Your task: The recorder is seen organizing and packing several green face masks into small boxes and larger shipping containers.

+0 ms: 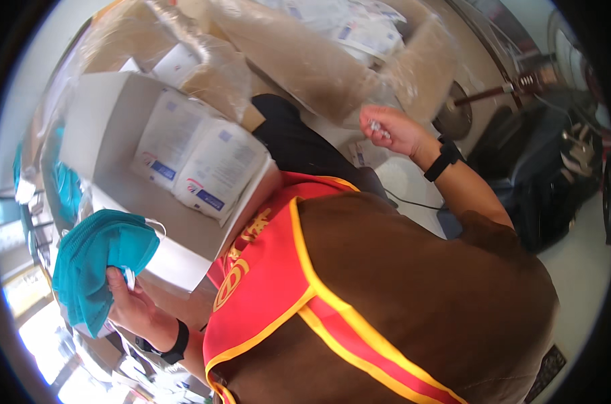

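The left hand [132, 308] grips blue-green masks [93, 269] at lower left. The right hand [403, 132], upper right, curls around a white bit [378, 127]. Packs [214, 174] fill a box [103, 114], upper left.

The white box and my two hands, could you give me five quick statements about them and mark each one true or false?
1. The left hand holds teal face masks. True.
2. The white box is empty. False: white packets with blue print lie in it.
3. Both wrists wear black wristbands. True.
4. The right hand is inside the white box. False: it is outside, to the right of the box, its fingers closed on a small whitish object too small to identify.
5. The white box is open. True.
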{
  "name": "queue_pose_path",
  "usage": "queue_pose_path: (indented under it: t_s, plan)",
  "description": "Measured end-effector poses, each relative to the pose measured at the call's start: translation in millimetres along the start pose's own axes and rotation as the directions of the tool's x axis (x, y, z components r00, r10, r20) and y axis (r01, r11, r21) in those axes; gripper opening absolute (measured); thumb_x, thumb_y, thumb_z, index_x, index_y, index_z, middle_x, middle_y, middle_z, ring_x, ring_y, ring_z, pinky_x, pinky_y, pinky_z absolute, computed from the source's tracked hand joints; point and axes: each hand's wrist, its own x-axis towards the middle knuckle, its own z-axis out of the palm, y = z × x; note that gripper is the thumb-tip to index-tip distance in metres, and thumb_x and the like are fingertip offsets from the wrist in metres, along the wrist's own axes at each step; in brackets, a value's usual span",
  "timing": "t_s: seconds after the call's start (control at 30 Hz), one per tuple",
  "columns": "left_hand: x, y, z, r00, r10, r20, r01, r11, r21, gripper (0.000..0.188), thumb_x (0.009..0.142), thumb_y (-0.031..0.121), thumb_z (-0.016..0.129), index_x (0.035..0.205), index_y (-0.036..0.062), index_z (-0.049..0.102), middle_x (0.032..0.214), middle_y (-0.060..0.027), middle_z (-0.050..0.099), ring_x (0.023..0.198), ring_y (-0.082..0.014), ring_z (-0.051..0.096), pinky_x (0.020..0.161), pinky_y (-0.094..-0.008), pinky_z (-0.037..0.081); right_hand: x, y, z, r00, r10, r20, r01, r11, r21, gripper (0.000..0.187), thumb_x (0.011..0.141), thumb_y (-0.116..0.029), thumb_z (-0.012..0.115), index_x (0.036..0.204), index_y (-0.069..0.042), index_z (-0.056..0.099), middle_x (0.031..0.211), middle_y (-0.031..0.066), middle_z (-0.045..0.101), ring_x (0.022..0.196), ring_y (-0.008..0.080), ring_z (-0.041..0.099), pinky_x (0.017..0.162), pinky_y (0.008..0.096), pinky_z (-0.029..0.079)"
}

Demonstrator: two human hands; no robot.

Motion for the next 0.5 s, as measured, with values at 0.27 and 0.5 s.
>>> queue_pose_path:
  t_s: [0.27,0.5]
  plan:
    - [-6,-14,40,0.978,0.017,0.207,-0.044,0.991,0.129,0.038,0.081,0.006,0.073,0.114,0.0003,0.057,0.099,-0.0105,0.065,0.072,-0.015,0.061,0.042,-0.0213,0.041,-61,134,-144,0.747,0.238,-0.621,-0.587,0.674,-0.448,0.022,0.092,-0.03,0.054,0.091,-0.009,0.062,0.081,0.0028,0.062,0.076,0.0145,0.059,0.068,0.0333,0.048]
    - [-17,-11,51,0.965,-0.089,0.247,0.018,0.961,0.275,0.022,0.082,0.006,0.068,0.102,-0.0016,0.063,0.09,-0.0103,0.066,0.062,-0.0134,0.06,0.041,-0.0202,0.042,-34,146,-165,0.897,-0.003,-0.441,-0.393,0.45,-0.802,0.022,0.086,-0.02,0.056,0.086,0.0,0.065,0.073,0.0121,0.064,0.066,0.0244,0.062,0.064,0.0361,0.051]
